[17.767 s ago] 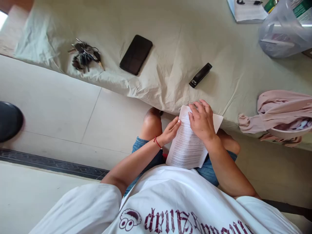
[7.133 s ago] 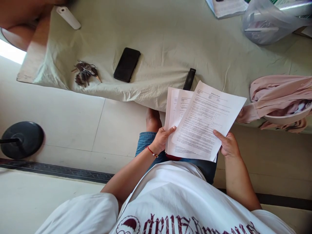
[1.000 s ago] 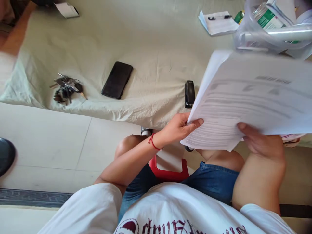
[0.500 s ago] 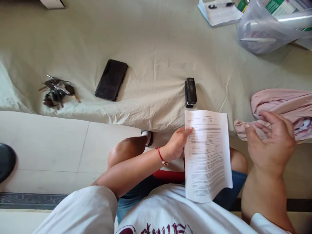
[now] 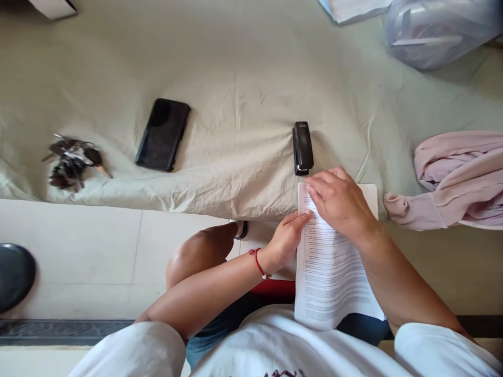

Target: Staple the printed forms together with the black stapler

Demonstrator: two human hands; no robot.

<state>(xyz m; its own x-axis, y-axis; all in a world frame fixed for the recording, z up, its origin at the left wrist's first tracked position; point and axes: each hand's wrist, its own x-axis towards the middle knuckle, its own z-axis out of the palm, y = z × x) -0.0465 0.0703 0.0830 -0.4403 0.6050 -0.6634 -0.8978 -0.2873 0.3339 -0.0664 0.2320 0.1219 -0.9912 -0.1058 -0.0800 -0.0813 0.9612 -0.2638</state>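
Observation:
A printed paper [image 5: 334, 283] lies over my lap, its top end at the edge of the cloth-covered surface; whether it is one sheet or several I cannot tell. My left hand [image 5: 288, 235], with a red bracelet on the wrist, pinches the left edge, thumb on top. Across the upper part of the page, my right hand [image 5: 340, 204] is closed on the top left corner, fingers together, covering the heading. Just beyond that corner a black stapler [image 5: 303, 148] stands on the cloth, apart from both hands.
On the beige cloth [image 5: 236, 63] lie a black phone [image 5: 163, 134] and a bunch of keys [image 5: 74, 161]. Pink fabric [image 5: 463, 178] is at the right. A plastic bag [image 5: 440, 36] and some papers [image 5: 357, 8] sit at the far right.
My right hand has come left from beside the pink fabric onto the paper's top. My left hand keeps its hold. The view has shifted slightly.

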